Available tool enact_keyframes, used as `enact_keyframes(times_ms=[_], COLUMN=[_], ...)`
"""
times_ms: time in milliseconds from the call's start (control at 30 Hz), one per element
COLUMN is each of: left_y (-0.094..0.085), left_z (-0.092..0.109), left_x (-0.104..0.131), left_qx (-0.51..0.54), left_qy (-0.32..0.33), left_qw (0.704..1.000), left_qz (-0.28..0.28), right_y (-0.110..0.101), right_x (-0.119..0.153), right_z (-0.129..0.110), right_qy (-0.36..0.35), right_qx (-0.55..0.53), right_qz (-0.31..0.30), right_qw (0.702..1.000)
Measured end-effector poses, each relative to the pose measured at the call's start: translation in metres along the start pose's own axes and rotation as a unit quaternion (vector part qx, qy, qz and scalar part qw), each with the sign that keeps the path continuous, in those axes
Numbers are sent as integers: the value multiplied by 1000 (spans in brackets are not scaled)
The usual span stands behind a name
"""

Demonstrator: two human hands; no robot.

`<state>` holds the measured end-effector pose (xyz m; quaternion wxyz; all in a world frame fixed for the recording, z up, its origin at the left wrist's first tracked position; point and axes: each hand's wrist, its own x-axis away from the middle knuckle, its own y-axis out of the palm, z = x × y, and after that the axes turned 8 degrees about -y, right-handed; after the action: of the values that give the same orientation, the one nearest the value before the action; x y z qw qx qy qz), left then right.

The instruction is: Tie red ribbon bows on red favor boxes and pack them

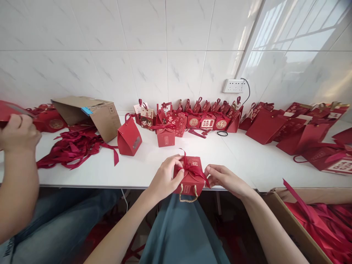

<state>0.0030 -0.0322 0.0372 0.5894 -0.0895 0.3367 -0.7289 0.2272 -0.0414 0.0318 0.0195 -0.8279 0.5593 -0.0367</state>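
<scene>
A small red gift box (189,185) with gold print and a twisted gold cord handle sits at the table's front edge. Across its top lies a bow of dark red ribbon (192,169). My left hand (169,178) is closed at the box's left side, thumb and fingers pinching the bow's left part. At the right side, my right hand (224,179) has its fingertips pressed together on the ribbon's right tail. The parts between the fingertips are mostly hidden.
Finished red boxes (207,121) line the wall. A red box (129,137), loose ribbons (79,146) and a cardboard box (93,110) stand left. A carton (297,227) of ribbons is at lower right. Another person's hand (19,132) holds a red box at far left.
</scene>
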Motion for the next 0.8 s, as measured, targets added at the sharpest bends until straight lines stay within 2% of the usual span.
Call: enact_keyframes(times_ms=[133, 267, 400, 500, 600, 667, 700, 733, 800], left_y=[3, 2, -1, 0, 2, 2, 3, 3, 3], left_z=[-2, -2, 1, 2, 2, 3, 3, 3, 4], left_x=[-1, -2, -1, -2, -4, -4, -4, -4, -3], left_qx=[2, -7, -9, -5, -4, -1, 1, 2, 6], left_qy=[20, 31, 32, 26, 17, 10, 6, 3, -1], left_qw=[1000, 999, 999, 999, 999, 999, 999, 999, 999], left_qz=[22, 27, 26, 27, 30, 38, 40, 42, 44], right_y=[-6, -14, -17, -15, -12, -10, -9, -8, -4], right_x=[3, -5, -25, -51, -80, -91, -92, -90, -75], right_z=[-11, -23, -35, -40, -38, -35, -33, -32, -31], right_qy=[-28, -60, -102, -139, -166, -149, -141, -143, -177], right_qx=[30, 80, 129, 169, 175, 195, 220, 255, 320], right_qz=[-17, -6, 49, 80, 48, 6, 4, 30, 146], right_qw=[999, 995, 985, 972, 969, 969, 965, 956, 919])
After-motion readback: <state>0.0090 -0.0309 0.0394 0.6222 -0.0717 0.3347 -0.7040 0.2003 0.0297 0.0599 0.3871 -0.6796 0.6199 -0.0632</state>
